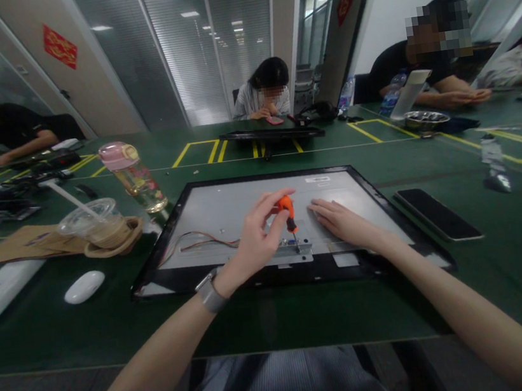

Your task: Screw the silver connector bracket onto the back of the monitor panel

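Observation:
My left hand point(260, 231), with a watch on its wrist, is closed around the orange and black handle of a screwdriver point(286, 207). The screwdriver stands nearly upright, its tip down at a metal bracket point(304, 249) near the front edge of a flat display panel point(195, 210). Whether the tip sits in a screw is too small to tell. Flat on the panel's grey back, right of the screwdriver, lies my right hand point(344, 223) with its fingers stretched out and nothing in them. Thin coloured wires point(204, 241) run across the panel to the left of the bracket.
Left of the panel are a pink-lidded bottle point(136, 180), a plastic cup with a straw point(95, 220), a white mouse point(84, 286) and a white case point(2, 293). A phone point(436, 214) lies to the right. Across the green table point(354, 315), several people sit near another dark screen point(272, 134).

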Motion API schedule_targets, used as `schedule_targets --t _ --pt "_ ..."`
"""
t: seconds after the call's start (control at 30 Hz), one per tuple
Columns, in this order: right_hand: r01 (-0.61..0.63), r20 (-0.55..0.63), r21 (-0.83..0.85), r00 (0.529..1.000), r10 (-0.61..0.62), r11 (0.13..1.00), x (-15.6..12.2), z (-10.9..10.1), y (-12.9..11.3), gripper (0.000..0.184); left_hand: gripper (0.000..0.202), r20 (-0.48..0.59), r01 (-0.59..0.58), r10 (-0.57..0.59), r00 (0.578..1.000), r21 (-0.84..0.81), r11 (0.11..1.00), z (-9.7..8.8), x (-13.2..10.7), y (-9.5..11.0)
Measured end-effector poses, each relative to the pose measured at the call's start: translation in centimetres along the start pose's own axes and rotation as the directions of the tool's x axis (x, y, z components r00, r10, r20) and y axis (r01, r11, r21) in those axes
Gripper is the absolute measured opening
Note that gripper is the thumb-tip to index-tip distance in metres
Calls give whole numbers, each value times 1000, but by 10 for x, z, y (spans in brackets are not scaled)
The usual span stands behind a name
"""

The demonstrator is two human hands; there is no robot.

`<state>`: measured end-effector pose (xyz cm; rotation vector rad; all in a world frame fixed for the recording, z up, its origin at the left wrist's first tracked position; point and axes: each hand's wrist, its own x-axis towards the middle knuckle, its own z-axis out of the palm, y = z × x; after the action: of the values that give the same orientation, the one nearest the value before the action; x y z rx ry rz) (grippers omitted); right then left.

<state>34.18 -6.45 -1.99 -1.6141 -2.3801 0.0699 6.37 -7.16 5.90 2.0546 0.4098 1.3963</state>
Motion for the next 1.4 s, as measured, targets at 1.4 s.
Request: schedule_targets --t 1.4 --pt "-33 31 -20 999 33 999 1 -9 -9 51 28 -293 18 78 953 313 949 -38 0 -12"
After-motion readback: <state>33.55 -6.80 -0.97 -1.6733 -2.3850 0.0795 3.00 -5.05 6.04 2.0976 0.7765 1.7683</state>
